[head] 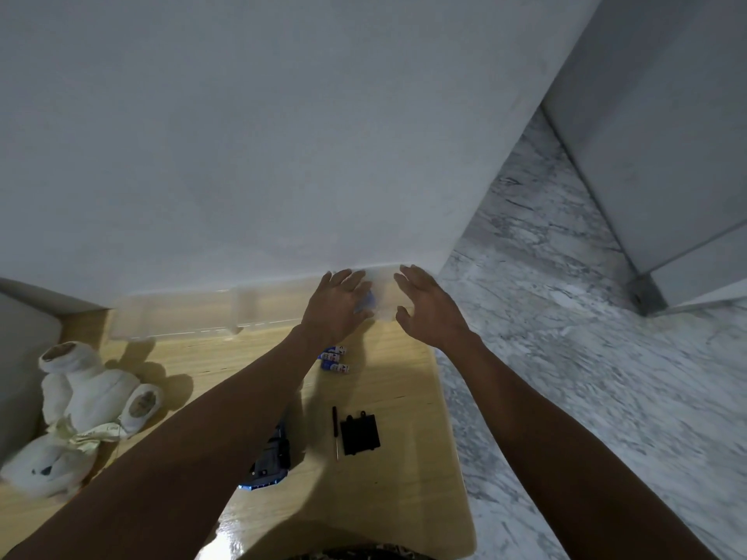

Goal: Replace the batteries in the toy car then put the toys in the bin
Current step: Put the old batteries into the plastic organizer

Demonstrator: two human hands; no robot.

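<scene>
My wooden table (388, 499) runs along the white wall (283, 135), with a clear plastic bin (182, 313) at its far edge and a white teddy bear (85, 414) lying at the left. Both my hands, left (337, 307) and right (430, 307), reach with fingers spread and loose toward the bin's blurred right end, gripping nothing I can make out. Nearer me lie the blue toy car (271, 458), half under my left forearm, its black battery cover (359, 434), a thin screwdriver (335, 432), and loose batteries (335, 359).
</scene>
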